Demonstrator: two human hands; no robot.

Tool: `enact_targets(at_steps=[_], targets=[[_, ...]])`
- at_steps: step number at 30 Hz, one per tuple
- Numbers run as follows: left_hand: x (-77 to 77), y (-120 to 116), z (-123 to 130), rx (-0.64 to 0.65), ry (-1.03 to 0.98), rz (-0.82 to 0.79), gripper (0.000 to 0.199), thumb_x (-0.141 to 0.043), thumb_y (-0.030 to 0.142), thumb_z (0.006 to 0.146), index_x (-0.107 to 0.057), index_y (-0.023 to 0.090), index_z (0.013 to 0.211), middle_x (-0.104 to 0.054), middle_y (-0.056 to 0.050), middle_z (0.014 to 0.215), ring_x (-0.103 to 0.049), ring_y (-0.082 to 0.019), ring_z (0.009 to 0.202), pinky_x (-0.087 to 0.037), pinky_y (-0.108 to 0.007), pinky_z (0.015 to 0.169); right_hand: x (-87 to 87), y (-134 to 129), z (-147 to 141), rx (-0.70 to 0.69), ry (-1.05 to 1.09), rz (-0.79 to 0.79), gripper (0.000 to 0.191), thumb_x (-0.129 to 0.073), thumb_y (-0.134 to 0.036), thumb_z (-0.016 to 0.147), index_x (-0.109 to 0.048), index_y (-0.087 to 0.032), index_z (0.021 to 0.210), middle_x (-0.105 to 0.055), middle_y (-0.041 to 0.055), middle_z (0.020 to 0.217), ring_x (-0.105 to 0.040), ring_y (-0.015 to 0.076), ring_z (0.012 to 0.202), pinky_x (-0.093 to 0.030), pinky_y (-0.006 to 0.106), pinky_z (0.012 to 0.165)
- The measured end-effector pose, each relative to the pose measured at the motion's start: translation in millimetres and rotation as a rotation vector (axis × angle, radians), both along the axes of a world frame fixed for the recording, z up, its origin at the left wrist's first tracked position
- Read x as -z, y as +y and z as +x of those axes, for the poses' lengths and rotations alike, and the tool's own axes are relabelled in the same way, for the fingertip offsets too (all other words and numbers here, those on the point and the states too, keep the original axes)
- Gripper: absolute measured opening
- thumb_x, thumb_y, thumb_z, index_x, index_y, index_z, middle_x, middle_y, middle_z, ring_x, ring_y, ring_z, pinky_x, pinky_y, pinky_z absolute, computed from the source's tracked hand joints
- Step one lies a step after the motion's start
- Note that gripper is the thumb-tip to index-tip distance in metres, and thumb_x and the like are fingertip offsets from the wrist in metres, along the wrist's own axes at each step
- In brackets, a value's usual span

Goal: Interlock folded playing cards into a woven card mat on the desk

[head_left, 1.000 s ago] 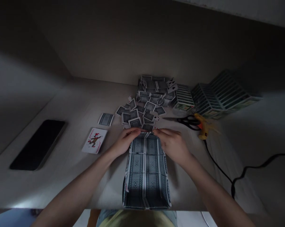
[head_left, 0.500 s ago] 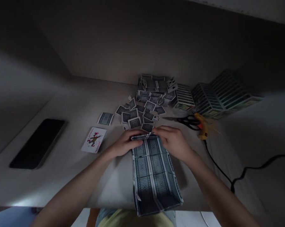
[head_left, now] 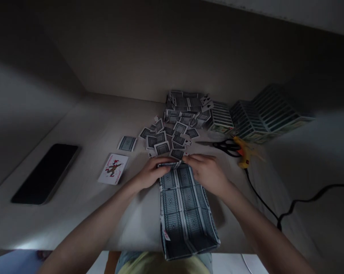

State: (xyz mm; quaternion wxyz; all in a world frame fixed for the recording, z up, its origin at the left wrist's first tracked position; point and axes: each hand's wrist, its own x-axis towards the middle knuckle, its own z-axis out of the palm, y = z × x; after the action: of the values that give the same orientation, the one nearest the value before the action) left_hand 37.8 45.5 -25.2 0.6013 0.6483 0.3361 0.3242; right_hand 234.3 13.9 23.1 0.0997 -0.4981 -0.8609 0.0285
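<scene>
Left hand (head_left: 152,173) and right hand (head_left: 207,174) both closed on the far edge of a joined playing-card panel (head_left: 185,209); loose cards (head_left: 162,148) lie just ahead.

The left forearm (head_left: 89,224) and right forearm (head_left: 260,228) rise from the bottom corners; the left hand (head_left: 152,173) and right hand (head_left: 207,173) curl inward, nearly meeting mid-frame.

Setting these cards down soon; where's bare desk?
Free desk lies between the phone and the joker card, and left of the card strip. It's crowded around the loose cards, scissors and glue gun.
</scene>
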Motion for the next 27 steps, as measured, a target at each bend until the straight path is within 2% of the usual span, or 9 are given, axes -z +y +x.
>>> enact_targets(at_steps=[8,12,19,24,27], targets=[[-1.5,0.5,0.2,0.033,-0.020,0.000,0.030,-0.050,0.022,0.077,-0.066,0.018,0.101,-0.066,-0.005,0.105,-0.058,-0.021,0.099,-0.041,-0.031,0.089,15.0,-8.3,-2.2,0.020,0.054,0.129,0.029,-0.044,-0.004,0.079,-0.062,-0.017,0.096,-0.068,0.0041,0.087,-0.062,0.0161,0.076,-0.047,0.028,0.071],[-1.0,0.2,0.2,0.031,-0.010,-0.022,0.031,-0.049,0.022,0.077,-0.066,0.018,0.102,-0.066,-0.004,0.106,-0.058,-0.021,0.099,-0.041,-0.032,0.089,14.7,-6.6,-1.5,0.033,0.072,0.066,0.031,-0.043,-0.004,0.079,-0.062,-0.016,0.099,-0.068,0.0045,0.091,-0.063,0.0161,0.078,-0.047,0.028,0.073],[-0.6,0.3,0.6,0.050,-0.045,-0.014,0.030,-0.050,0.023,0.077,-0.067,0.018,0.101,-0.066,-0.006,0.106,-0.057,-0.022,0.101,-0.039,-0.034,0.092,4.4,-3.8,-2.5,0.033,0.050,-0.095,0.036,-0.042,-0.004,0.077,-0.062,-0.020,0.102,-0.068,0.0037,0.090,-0.063,0.0164,0.081,-0.047,0.027,0.074],[-4.8,0.3,-0.4,0.064,-0.037,-0.004,0.031,-0.050,0.022,0.078,-0.065,0.019,0.105,-0.064,-0.006,0.111,-0.055,-0.022,0.105,-0.037,-0.033,0.094,8.4,-3.0,-3.5,0.048,0.057,-0.109,0.038,-0.043,-0.002,0.075,-0.061,-0.019,0.104,-0.068,0.0054,0.092,-0.062,0.0167,0.085,-0.046,0.028,0.078],[-6.6,-0.2,-0.4,0.065,-0.035,-0.011,0.030,-0.050,0.025,0.079,-0.065,0.019,0.105,-0.063,-0.006,0.112,-0.055,-0.022,0.105,-0.037,-0.033,0.094,14.3,-2.9,-3.1,0.058,0.131,-0.093,0.036,-0.042,-0.003,0.078,-0.062,-0.019,0.103,-0.067,0.0054,0.092,-0.061,0.0167,0.088,-0.046,0.029,0.080]])
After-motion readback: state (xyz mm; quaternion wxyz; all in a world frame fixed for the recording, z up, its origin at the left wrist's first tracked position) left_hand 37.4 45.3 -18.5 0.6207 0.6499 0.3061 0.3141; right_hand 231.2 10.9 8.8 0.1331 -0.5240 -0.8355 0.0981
